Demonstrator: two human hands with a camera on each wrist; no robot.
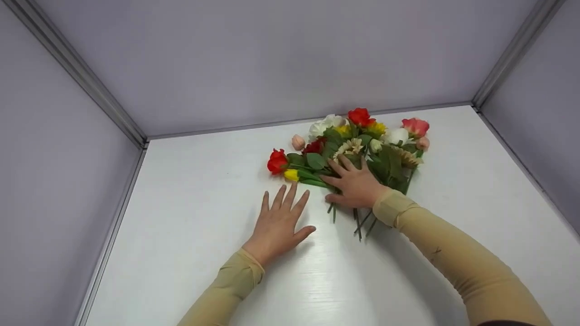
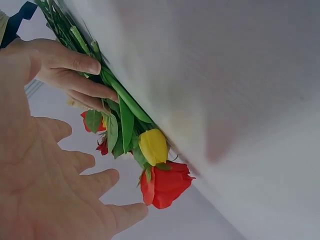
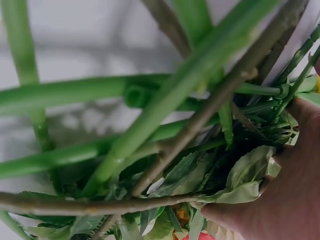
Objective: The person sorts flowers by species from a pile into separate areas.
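Observation:
A loose bunch of mixed flowers lies on the white table, stems (image 1: 360, 228) toward the person. My right hand (image 1: 355, 185) rests on its middle with fingers spread over the leaves and a cream flower (image 1: 349, 148). In the right wrist view, green and brown stems (image 3: 150, 125) cross before that hand (image 3: 280, 200). My left hand (image 1: 278, 224) is spread flat with straight fingers, holding nothing. Its fingertips are close to a yellow tulip (image 1: 291, 175) and a red rose (image 1: 277, 161) at the bunch's left end. The left wrist view shows its palm (image 2: 45, 180) beside them.
Grey-white panels (image 1: 290, 59) enclose the table (image 1: 195, 194) at the back and both sides. Red (image 1: 361, 117), white (image 1: 327, 127) and pink (image 1: 415, 127) blooms lie near the back edge. One pale pink bud (image 1: 297, 142) sits at the bunch's left.

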